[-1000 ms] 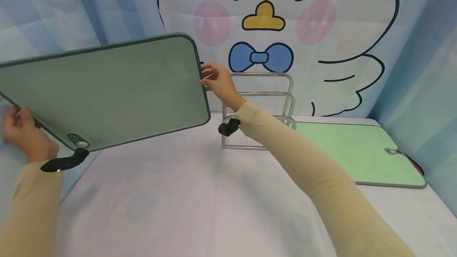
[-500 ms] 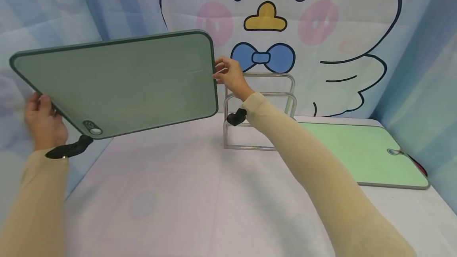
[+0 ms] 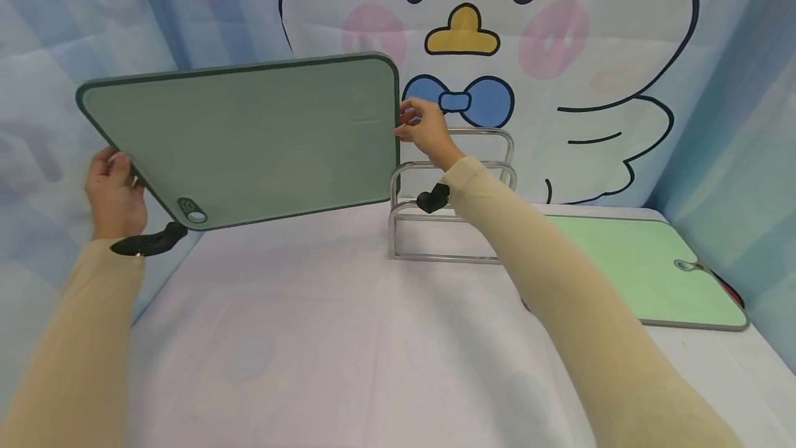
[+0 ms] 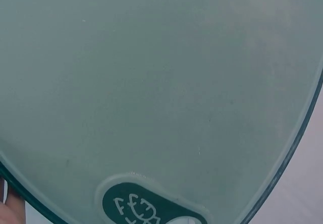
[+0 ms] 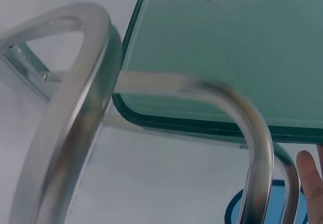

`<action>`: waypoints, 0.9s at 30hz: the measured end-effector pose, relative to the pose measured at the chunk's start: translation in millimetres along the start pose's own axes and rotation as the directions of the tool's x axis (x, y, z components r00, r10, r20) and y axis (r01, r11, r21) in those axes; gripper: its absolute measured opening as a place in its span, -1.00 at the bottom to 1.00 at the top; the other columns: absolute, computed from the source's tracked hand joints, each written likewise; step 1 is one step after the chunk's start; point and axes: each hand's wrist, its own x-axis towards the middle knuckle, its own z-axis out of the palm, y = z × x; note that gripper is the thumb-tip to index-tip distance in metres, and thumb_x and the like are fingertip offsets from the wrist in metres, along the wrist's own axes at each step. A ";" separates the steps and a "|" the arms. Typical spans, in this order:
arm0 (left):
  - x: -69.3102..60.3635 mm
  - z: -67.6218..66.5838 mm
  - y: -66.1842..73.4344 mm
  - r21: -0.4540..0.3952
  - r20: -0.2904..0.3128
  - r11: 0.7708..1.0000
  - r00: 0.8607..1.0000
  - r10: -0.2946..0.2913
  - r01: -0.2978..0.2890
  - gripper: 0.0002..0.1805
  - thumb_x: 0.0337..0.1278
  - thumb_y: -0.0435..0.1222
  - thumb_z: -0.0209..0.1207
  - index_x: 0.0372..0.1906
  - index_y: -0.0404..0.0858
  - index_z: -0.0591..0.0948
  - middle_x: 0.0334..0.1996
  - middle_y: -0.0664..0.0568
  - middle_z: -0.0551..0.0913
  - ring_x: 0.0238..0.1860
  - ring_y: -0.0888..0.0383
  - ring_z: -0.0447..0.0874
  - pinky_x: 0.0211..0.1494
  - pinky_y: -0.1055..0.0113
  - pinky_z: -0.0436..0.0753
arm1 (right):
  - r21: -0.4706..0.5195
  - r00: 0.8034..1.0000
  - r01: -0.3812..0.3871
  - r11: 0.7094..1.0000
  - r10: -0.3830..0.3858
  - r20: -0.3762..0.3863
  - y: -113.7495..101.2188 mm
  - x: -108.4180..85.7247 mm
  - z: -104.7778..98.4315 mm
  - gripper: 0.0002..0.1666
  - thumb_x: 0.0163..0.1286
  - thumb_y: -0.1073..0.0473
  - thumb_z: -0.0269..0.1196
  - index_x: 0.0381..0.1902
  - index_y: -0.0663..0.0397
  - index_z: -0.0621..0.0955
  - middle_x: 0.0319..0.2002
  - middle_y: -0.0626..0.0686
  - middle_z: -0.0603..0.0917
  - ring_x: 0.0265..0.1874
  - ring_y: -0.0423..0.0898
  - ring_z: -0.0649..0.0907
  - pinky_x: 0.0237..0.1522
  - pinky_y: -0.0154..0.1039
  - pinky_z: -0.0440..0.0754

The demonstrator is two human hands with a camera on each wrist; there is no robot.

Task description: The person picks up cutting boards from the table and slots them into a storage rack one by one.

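Head view: grey-green board point(image 3: 249, 144) is off the table point(image 3: 298, 337), mostly left of the metal rack point(image 3: 448, 258). Long axis runs left to right toward the rack, right end a little higher. Lower right corner overlaps the rack's left side. Right hand point(image 3: 425, 126) pinches the board's right edge, up by the rack's hoops, and is clearly the nearer hand. Left hand point(image 3: 117, 192) grips the left edge near the lower corner, well left of the rack. A light green board point(image 3: 647, 268) lies flat to the right of the rack.

Left wrist view: the grey-green board fills most of it, with a dark-bordered slot point(image 4: 136, 206) at the bottom. Only a bit of the left hand shows at lower left; grip cannot be told from here.

Right wrist view: this decides the relation. The board's corner passes behind the rack's middle hoop point(image 5: 260, 153) and appears to lie in front of the far hoop point(image 5: 291, 183), so I judge it between those two. Nearest hoop point(image 5: 70, 133) stands clear in front. Contact between board and metal: cannot tell
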 end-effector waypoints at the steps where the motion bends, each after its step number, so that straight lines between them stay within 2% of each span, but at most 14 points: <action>1: 0.3 0.7 -1.7 0.013 0.008 1.000 1.000 -0.002 0.002 -0.83 0.11 -0.45 0.13 -0.18 -0.40 0.50 -0.35 -0.07 0.52 -0.35 0.11 0.54 -0.25 0.35 0.49 | -0.007 1.000 -0.007 1.000 0.007 -0.004 1.0 0.1 -1.9 -0.71 0.24 0.44 0.22 -0.07 0.20 0.54 -0.30 0.04 0.51 -0.33 -0.14 0.58 -0.07 -0.22 0.68; 6: 2.4 6.0 -10.1 0.049 0.033 0.999 0.999 -0.026 0.024 -0.85 0.11 -0.45 0.14 -0.20 -0.39 0.51 -0.37 -0.06 0.53 -0.37 0.12 0.55 -0.31 0.36 0.52 | -0.024 1.000 -0.022 0.999 0.022 -0.017 6.3 0.6 -13.3 -0.71 0.22 0.45 0.24 -0.08 0.22 0.54 -0.34 0.01 0.51 -0.34 -0.15 0.59 -0.06 -0.20 0.68; 15: 2.7 16.4 -25.3 0.151 0.089 0.989 0.996 -0.018 0.004 -0.84 0.15 -0.43 0.12 -0.16 -0.35 0.53 -0.39 -0.05 0.61 -0.40 0.13 0.60 -0.31 0.37 0.54 | -0.021 0.999 -0.036 0.999 0.036 -0.029 16.1 0.3 -29.7 -0.71 0.22 0.49 0.22 -0.09 0.23 0.53 -0.35 0.02 0.49 -0.35 -0.15 0.59 -0.02 -0.14 0.66; 22: 6.1 18.6 -34.3 0.178 0.078 0.984 0.996 -0.037 0.023 -0.86 0.16 -0.43 0.13 -0.17 -0.33 0.54 -0.38 -0.04 0.63 -0.39 0.14 0.61 -0.30 0.38 0.54 | -0.051 0.998 -0.064 0.997 0.063 -0.029 19.2 -0.6 -36.9 -0.67 0.23 0.48 0.21 -0.04 0.24 0.51 -0.31 0.02 0.49 -0.32 -0.12 0.60 0.00 -0.15 0.66; 27: 7.5 19.8 -39.0 0.227 0.071 0.973 0.996 -0.047 0.030 -0.86 0.19 -0.40 0.11 -0.15 -0.30 0.55 -0.34 -0.01 0.64 -0.34 0.16 0.62 -0.25 0.39 0.55 | -0.070 0.997 -0.069 0.995 0.067 -0.034 20.7 -0.3 -40.1 -0.68 0.21 0.48 0.22 -0.05 0.25 0.52 -0.32 0.01 0.50 -0.35 -0.15 0.61 -0.02 -0.16 0.67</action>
